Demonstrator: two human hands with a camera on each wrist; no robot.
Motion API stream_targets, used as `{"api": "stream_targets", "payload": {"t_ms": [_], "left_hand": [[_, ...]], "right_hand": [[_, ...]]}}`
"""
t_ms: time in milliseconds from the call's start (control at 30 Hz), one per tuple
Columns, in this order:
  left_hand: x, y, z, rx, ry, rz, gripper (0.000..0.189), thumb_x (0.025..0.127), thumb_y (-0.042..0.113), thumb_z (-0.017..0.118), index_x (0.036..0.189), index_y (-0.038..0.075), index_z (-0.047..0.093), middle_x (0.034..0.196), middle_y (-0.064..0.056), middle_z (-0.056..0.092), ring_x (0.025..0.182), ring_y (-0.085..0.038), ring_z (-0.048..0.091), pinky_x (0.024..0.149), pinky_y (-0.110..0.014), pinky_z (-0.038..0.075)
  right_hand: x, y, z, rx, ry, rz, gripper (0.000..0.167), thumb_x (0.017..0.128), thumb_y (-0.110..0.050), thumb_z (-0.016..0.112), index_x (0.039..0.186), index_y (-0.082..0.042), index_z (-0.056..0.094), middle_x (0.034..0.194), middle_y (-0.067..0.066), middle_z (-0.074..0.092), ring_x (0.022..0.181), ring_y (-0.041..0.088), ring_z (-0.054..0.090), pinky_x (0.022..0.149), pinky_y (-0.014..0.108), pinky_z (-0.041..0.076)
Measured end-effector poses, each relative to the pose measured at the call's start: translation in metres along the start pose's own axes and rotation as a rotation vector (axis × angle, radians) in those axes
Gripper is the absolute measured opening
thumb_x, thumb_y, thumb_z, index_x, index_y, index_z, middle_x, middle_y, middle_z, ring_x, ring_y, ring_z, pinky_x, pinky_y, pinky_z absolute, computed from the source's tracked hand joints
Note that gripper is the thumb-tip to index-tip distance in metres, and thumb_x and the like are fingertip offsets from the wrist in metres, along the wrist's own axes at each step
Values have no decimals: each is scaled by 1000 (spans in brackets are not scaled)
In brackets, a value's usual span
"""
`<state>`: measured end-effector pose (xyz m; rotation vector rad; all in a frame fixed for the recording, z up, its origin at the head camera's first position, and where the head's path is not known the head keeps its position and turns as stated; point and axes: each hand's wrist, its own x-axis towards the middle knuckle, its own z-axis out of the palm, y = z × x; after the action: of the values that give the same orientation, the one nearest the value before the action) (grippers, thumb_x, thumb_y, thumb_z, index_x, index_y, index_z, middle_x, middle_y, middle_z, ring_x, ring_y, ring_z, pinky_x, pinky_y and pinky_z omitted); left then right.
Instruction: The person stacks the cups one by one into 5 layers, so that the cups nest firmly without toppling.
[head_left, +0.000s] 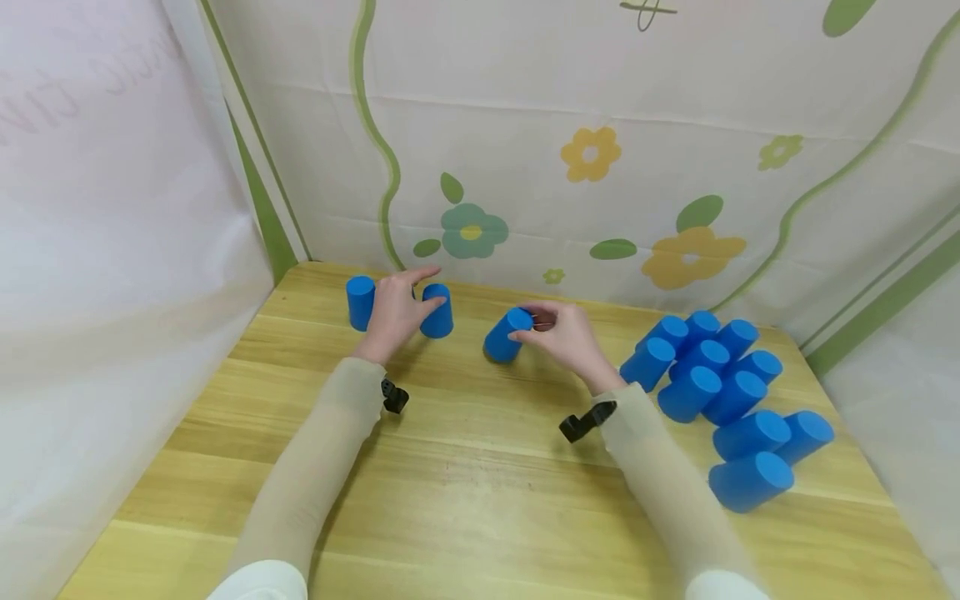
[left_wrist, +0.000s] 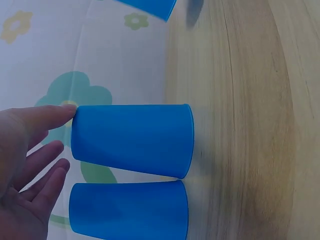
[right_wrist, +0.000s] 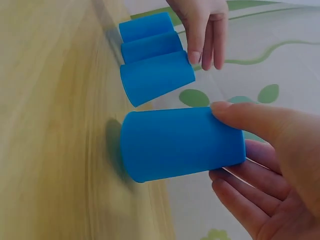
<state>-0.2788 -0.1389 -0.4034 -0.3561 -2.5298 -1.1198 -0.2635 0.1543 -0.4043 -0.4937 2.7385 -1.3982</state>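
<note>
My right hand [head_left: 564, 333] pinches an upside-down blue cup [head_left: 504, 340] between thumb and fingers near its closed end. A shadow in the right wrist view shows that cup [right_wrist: 175, 145] held just off the table. Three more inverted blue cups stand in a row at the back left. My left hand [head_left: 397, 310] is over this row, its fingers spread. Its thumb touches the top edge of the row's rightmost cup [left_wrist: 132, 137]. The leftmost cup [head_left: 361, 304] shows beside the hand, while the middle cup [left_wrist: 127, 210] is mostly hidden behind it in the head view.
Several inverted blue cups [head_left: 703, 358] stand grouped at the right of the wooden table [head_left: 465, 483]. Nearer the front right are three more, including a front cup [head_left: 750, 482]. A printed curtain [head_left: 510, 150] rises directly behind the table's back edge.
</note>
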Motion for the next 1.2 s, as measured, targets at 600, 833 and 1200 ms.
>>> {"api": "stream_targets", "payload": {"t_ms": [600,833,1200], "left_hand": [[2,-4,2,-3,-73,-48,48,91,13,80,136,7,66,133,-11,65,122,-29,61,100,-44,51],[-2,-1,2,-5,-25,-29,53,88,15,83,138,10,65,134,-12,65,103,-34,67,98,-46,51],[-21,15,4,-71,8,49,55,87,13,84,138,8,64,136,-11,63,127,-32,57,104,-48,47]], "right_hand": [[58,-14,45,-9,32,-29,51,86,-24,86,131,-6,69,122,7,70,102,21,69,85,35,58],[58,-8,47,48,24,-47,58,87,-19,84,139,-5,63,134,13,64,114,30,66,94,38,56],[29,-9,15,100,33,-59,58,89,-18,82,141,-5,60,139,18,60,127,30,57,107,41,45]]}}
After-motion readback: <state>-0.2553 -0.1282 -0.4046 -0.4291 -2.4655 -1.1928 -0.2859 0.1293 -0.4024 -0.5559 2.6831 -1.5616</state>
